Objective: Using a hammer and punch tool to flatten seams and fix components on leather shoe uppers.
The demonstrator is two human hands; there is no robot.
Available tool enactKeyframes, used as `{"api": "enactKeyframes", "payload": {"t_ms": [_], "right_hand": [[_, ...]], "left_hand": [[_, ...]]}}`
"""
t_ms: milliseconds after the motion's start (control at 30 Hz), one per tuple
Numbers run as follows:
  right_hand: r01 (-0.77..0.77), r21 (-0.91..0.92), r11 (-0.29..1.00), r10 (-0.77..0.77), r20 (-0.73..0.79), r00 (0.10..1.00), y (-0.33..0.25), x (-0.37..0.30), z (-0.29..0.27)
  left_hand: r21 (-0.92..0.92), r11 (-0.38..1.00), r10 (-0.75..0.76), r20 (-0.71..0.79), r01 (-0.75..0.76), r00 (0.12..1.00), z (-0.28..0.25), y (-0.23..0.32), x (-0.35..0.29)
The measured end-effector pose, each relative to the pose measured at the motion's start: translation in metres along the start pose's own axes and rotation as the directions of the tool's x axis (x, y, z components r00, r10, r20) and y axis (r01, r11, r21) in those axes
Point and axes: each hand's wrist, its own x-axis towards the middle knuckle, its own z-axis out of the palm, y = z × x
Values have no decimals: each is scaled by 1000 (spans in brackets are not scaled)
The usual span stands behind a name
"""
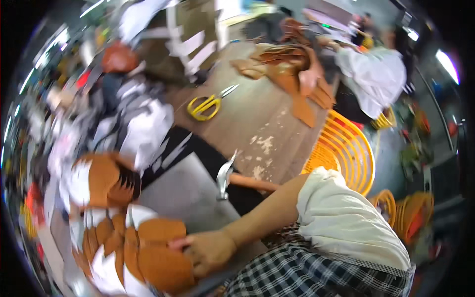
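My right hand (213, 251) reaches in from the lower right, its fingers closed at the edge of a brown leather piece (161, 265). Motion blur softens the fingertips. That piece belongs to a pile of brown leather pieces with white parts, spread at the lower left. Behind it stands another brown and white bundle (101, 180) with a dark, notched side. A grey slab (183, 193) lies just beyond the hand. A claw hammer (252, 182) rests past it, metal head to the left and wooden handle partly behind my forearm. My left hand does not show.
Yellow-handled scissors (205, 106) lie on the wooden table (222, 133), near pale scraps (264, 144). More brown leather (297, 69) is heaped at the far end. An orange-yellow plastic basket (368, 153) stands at the table's right edge. Blurred white and grey material (148, 126) crowds the left.
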Motion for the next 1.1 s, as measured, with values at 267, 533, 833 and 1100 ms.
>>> {"api": "enactKeyframes", "payload": {"t_ms": [267, 533, 833, 1100], "right_hand": [[-148, -322, 935, 156, -3, 988, -25, -12, -17], [-459, -502, 733, 447, -154, 881, -54, -66, -104], [-923, -342, 177, 959, -151, 240, -35, -120, -133], [-986, 118, 119, 978, -184, 96, -85, -115, -142]], "left_hand": [[-209, 974, -108, -770, -88, 629, -147, 255, -241], [283, 660, 716, -518, -696, 468, -84, 388, -297], [429, 665, 747, -349, -611, 566, -89, 406, -297], [277, 791, 610, -281, -546, 741, -150, 416, -304]]}}
